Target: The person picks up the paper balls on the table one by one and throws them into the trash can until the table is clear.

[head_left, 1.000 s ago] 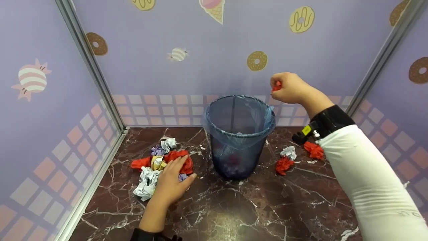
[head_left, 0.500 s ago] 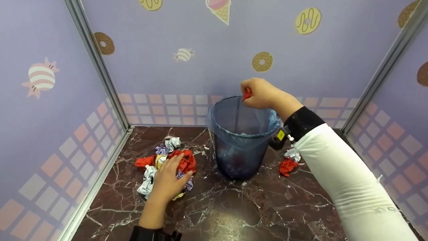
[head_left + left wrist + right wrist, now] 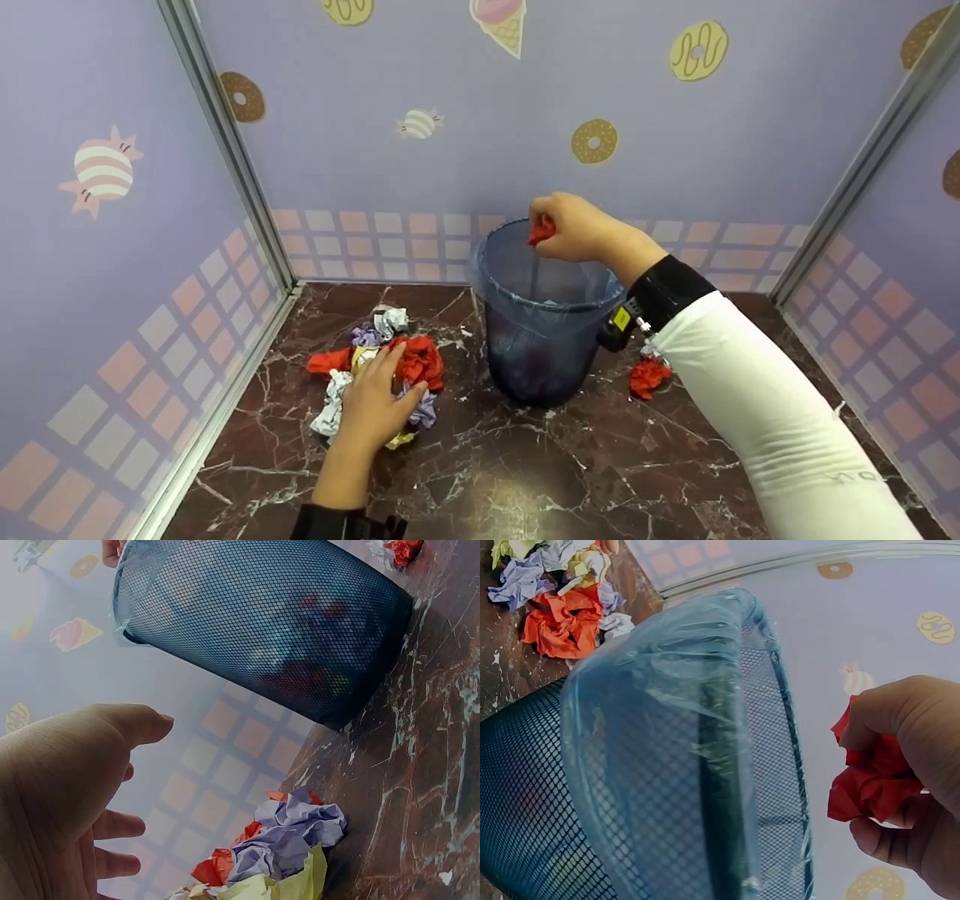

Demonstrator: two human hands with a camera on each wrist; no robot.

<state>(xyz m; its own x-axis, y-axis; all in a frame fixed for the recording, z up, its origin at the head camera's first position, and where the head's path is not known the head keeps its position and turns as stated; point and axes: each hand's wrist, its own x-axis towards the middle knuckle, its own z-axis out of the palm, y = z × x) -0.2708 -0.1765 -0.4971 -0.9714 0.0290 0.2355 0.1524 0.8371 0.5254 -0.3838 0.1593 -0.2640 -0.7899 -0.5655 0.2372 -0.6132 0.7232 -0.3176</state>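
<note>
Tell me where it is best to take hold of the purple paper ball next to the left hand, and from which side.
Probably from above, grip across the middle of the purple paper ball: its crumpled folds give purchase, and it lies at the pile's edge nearest the mesh bin. The left hand already rests beside it, so thumb and fingers can close round it.

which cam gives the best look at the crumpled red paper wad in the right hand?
Right wrist view: the crumpled red paper wad fills the frame, pinched in the right hand beside the blue mesh wastebasket. Head view shows only a small red scrap above the basket rim. Left wrist view barely catches red at its top edge.
</note>
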